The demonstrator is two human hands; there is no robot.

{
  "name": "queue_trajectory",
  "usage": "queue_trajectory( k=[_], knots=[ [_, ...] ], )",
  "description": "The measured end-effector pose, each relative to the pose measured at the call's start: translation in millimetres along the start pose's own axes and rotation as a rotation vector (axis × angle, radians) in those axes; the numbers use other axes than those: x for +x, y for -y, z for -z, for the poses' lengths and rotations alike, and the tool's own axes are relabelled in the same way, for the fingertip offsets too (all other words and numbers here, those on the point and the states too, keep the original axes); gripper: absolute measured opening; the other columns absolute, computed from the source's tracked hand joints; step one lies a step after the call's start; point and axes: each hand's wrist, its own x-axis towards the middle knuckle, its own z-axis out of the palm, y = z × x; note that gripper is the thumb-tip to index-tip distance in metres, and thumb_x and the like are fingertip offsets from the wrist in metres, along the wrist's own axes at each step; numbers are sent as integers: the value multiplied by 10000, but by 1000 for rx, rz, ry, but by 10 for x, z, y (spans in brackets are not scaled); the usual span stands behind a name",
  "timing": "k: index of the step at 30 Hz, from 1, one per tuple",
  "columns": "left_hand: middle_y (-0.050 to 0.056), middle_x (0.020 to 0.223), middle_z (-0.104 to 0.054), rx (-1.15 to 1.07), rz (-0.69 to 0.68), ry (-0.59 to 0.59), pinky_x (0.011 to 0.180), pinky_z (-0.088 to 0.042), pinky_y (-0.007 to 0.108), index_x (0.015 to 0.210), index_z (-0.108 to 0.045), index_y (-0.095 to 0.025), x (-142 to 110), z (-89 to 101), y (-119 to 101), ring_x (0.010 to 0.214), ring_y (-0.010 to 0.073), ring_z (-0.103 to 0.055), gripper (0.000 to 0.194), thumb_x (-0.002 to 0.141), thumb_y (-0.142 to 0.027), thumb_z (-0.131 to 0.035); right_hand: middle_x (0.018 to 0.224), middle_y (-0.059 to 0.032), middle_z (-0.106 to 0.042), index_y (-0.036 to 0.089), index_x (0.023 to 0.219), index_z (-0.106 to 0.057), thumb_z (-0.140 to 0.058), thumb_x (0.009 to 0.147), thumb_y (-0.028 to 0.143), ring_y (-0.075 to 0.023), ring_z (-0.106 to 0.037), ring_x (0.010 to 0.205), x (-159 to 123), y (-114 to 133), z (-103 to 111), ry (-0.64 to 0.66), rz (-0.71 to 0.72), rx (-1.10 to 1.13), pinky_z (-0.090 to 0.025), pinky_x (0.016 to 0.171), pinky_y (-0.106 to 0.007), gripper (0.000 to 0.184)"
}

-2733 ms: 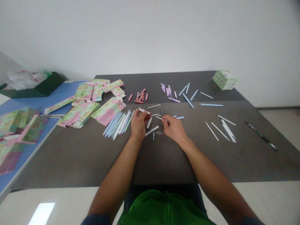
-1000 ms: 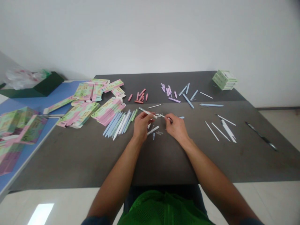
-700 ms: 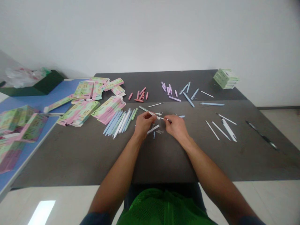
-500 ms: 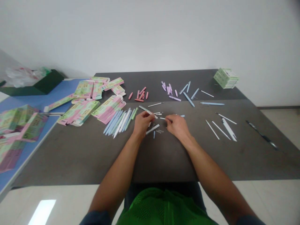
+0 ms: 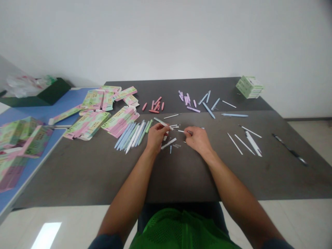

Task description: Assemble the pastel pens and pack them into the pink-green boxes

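My left hand is closed around a white pen barrel, which slants up to the left past the fingers. My right hand pinches a thin white pen refill whose tip points at the lower end of the barrel; whether the two touch I cannot tell. Under and between the hands lie a white pen part, small clear and blue pieces and more thin refills. To the left of my left hand is a row of blue, white and green pens.
Pink-and-green cartons spread over the left side. Beyond my hands are red pen parts, purple ones and blue ones. To the right lie white refills, a black pen and a green box.
The refill in my right hand and the barrel in my left have come closer to being in line, tip to end. Both hands have shifted only slightly.
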Motion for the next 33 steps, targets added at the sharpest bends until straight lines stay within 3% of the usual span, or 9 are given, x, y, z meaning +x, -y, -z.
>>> queue_trajectory(
  k=[15, 25, 33],
  knots=[
    [50, 859, -711, -262, 29, 76, 753, -510, 274, 795, -738, -143, -88, -88, -41, 802, 146, -636, 270, 624, -303, -873, 799, -27, -747, 233, 898, -751, -569, 880, 243, -194, -654, 709, -24, 112, -30, -58, 15, 206, -436, 682, -287, 183],
    [42, 849, -707, -263, 25, 97, 789, -520, 286, 819, -730, -141, -128, -122, -40, 797, 141, -641, 276, 642, -299, -870, 832, -36, -752, 230, 922, -750, -558, 899, 258, -198, -663, 734, -37, 156, -41, -73, 42, 233, -459, 716, -293, 195],
    [49, 865, -721, -189, 5, 181, 776, -506, 285, 835, -734, -150, -181, -184, 22, 760, 139, -636, 267, 669, -329, -842, 1026, -59, -768, 242, 1076, -713, -549, 932, 249, -220, -705, 921, -55, 188, -32, -29, 68, 277, -501, 842, -322, 218]
  ],
)
